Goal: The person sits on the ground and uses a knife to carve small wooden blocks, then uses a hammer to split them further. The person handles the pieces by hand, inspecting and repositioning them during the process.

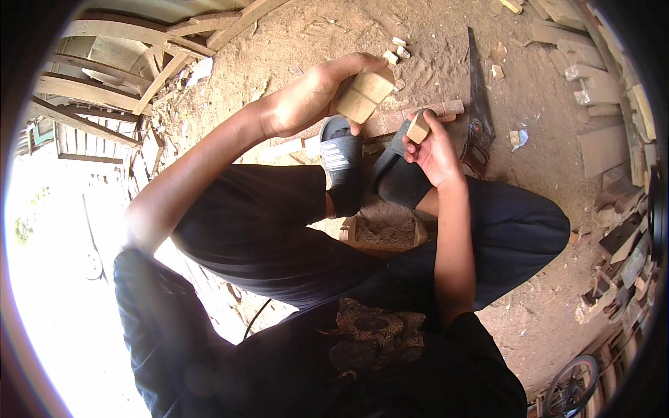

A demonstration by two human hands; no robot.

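We'd call both held pieces light, stiff bare wood: no give under the fingers, not slippery, hard to break, maybe rough or splintery at the cut edges. The larger wooden block [366, 96] is in the left hand [310, 97], gripped from its left side, thumb along the far edge, a fingertip showing under the near end; the broad face is uncovered and tilted up at us. A line crosses that face, and we can't tell if it's a joint between two pieces or just a mark. Best hold, we think, is by the opposite long edges, palm behind. The smaller wooden block [418, 129] sits at the fingertips of the right hand [439, 157], pinched between thumb and fingers, out past the palm on its upper left; being so small, we judge it suits a pinch on its sides. Blocks are apart, the larger one farther out and to the left, both held up over the sandals [340, 153]. Beyond the right hand, a handsaw [478, 97] lies on the dirt floor [536, 90]; small wood offcuts [391, 57] lie past the larger block.
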